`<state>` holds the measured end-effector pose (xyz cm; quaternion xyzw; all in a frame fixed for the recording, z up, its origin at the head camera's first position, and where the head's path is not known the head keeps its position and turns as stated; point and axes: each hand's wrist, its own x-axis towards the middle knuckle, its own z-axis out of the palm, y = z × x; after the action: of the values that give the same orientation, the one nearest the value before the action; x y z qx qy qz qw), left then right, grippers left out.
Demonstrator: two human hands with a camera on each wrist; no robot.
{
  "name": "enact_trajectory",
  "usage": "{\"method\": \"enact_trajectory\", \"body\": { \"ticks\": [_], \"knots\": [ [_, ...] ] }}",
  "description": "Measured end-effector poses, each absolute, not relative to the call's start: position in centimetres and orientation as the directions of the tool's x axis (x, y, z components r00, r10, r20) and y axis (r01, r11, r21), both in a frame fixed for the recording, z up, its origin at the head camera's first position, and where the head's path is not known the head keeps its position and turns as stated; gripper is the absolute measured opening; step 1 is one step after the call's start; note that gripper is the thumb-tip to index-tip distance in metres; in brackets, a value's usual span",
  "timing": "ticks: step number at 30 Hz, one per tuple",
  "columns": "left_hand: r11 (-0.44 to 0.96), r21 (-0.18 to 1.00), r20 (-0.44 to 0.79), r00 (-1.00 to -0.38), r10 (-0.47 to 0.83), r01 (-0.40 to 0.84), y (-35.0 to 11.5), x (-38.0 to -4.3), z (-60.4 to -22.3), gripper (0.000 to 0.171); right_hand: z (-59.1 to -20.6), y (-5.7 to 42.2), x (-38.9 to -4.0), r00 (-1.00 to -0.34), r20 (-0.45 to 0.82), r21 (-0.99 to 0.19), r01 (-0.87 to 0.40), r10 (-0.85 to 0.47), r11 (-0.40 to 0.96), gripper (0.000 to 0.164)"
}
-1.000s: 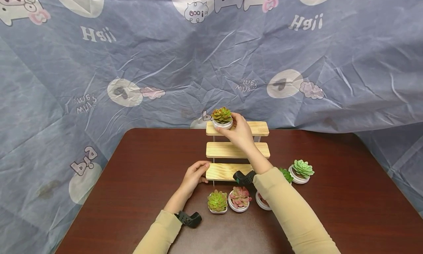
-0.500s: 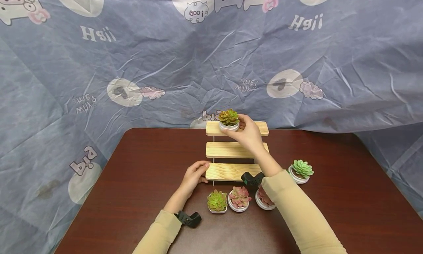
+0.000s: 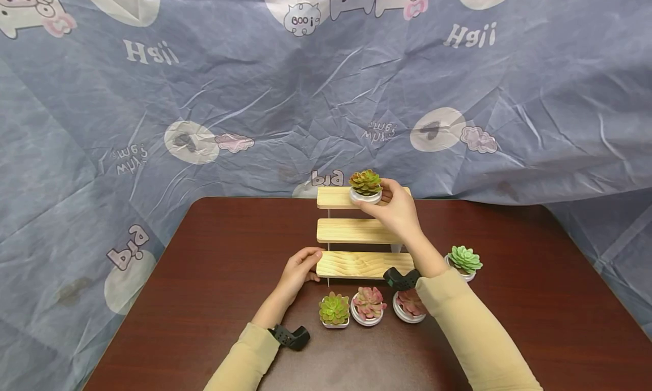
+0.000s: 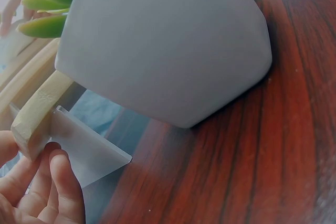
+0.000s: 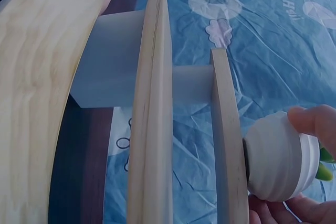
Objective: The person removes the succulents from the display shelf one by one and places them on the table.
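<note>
My right hand (image 3: pixel 399 210) grips the white ridged pot of a green-and-brown succulent (image 3: pixel 365 185), thumb on one side and fingers on the other. In the right wrist view the base of the white pot (image 5: pixel 275 156) is right at the face of the top board (image 5: pixel 228 135). The three-tier wooden stand (image 3: pixel 364 265) has pale boards on clear side panels. At its left end, my left hand (image 3: pixel 297 269) pinches the lowest board. The left wrist view shows thumb and fingers (image 4: pixel 65 174) around that board's end (image 4: pixel 42 103).
In front of the stand sit a yellow-green succulent (image 3: pixel 334 309), a pink one (image 3: pixel 369 305) and another reddish one (image 3: pixel 409 305), partly behind the right sleeve. A pale green succulent (image 3: pixel 464 260) stands at right. Patterned blue cloth (image 3: pixel 285 97) hangs behind the dark table (image 3: pixel 229 255).
My right hand has moved the potted succulent rightward along the top board, from its left end to near the middle. The left hand has stayed on the lowest board.
</note>
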<state>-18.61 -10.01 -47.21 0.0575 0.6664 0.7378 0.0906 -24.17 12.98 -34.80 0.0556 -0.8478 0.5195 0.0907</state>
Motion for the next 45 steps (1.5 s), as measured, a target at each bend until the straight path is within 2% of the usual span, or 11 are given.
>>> {"method": "enact_trajectory", "body": {
  "ticks": [13,22,34,45],
  "knots": [
    [-0.099,0.994,-0.034,-0.977,0.212,-0.056,-10.0,-18.9,-47.4,0.029,-35.1,15.6,-22.5,-0.971,0.236,-0.842,-0.184,0.041,0.507,0.075],
    [-0.095,0.994,-0.034,-0.984,0.174,-0.051,-9.9,-20.2,-50.1,0.037,-35.5,17.3,-21.4,-0.959,0.272,-0.838,-0.196,0.079,0.509,0.073],
    [-0.099,0.993,0.079,-0.977,0.197,0.060,-10.2,-20.1,-50.5,0.037,-36.0,19.2,-20.0,-0.942,0.317,-0.817,-0.214,0.107,0.535,0.070],
    [-0.088,0.995,-0.026,-0.983,0.183,-0.043,-10.1,-20.1,-50.3,0.038,-36.9,21.3,-18.2,-0.947,0.269,-0.806,-0.119,0.179,0.580,0.071]
  ]
}}
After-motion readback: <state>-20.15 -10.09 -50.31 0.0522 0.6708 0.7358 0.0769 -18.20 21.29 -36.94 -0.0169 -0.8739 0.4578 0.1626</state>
